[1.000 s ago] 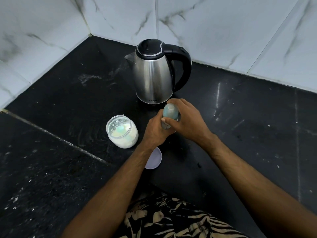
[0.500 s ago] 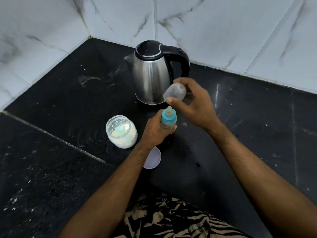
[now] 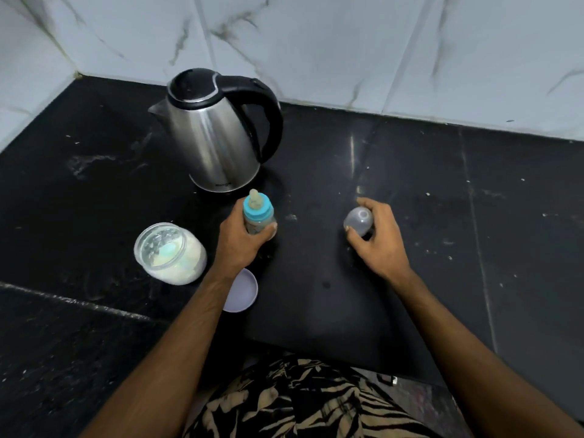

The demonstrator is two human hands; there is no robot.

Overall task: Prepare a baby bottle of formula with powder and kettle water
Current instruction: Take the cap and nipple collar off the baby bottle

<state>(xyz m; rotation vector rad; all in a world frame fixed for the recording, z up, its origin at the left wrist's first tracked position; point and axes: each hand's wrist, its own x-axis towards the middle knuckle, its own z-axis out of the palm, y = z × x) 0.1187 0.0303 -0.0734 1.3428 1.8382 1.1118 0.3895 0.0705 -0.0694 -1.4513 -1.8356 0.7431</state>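
Observation:
A small baby bottle (image 3: 258, 216) with a blue collar and a pale teat stands upright on the black counter, and my left hand (image 3: 241, 240) is wrapped around its body. My right hand (image 3: 377, 237) grips the bottle's clear dome cap (image 3: 358, 221) low over the counter, well to the right of the bottle. Behind the bottle stands a steel kettle (image 3: 215, 137) with a black lid and handle, its lid down. An open glass jar of white powder (image 3: 170, 252) sits left of my left hand, with something pale lying in it.
A round pale lid (image 3: 241, 294) lies on the counter, partly under my left forearm. The black stone counter (image 3: 442, 200) meets white marble walls behind and at the left. A step edge crosses the lower left. My patterned clothing shows at the bottom.
My right hand pulled the clear cap off the bottle, lifted it, then carried it right and down to the counter. The left hand has kept hold of the bottle.

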